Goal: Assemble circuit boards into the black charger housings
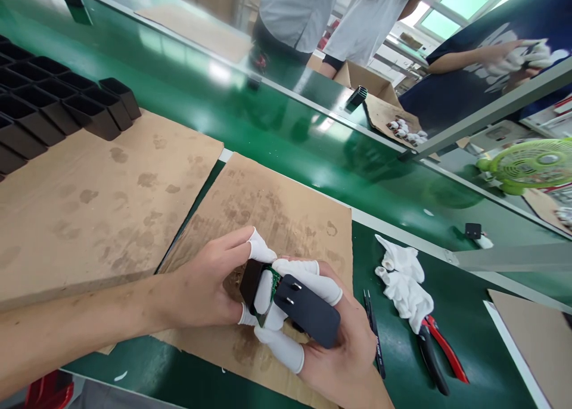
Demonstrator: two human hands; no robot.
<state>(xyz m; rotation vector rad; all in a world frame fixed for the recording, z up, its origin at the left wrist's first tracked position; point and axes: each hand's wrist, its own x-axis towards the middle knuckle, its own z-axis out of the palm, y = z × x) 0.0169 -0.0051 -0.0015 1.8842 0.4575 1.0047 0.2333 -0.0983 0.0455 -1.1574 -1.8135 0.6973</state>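
White finger cots cover several fingertips on both hands. My left hand (210, 281) grips a black plastic charger case (250, 284) between thumb and fingers. In my right hand (330, 331) is a black plug cover (308, 313) with two metal prongs facing up. A green circuit board (276, 281) shows between the two black parts, partly inside the case, with a fingertip lying over it. Both hands meet above a stained cardboard sheet (286, 200). The underside of the parts is hidden by my fingers.
Rows of open black cases (53, 99) stand at the left. Tweezers (374, 334), red-and-black pliers (440, 352) and white gloves (404, 278) lie at the right. Beyond the green conveyor (250, 123) stand several people near a green fan (529, 164).
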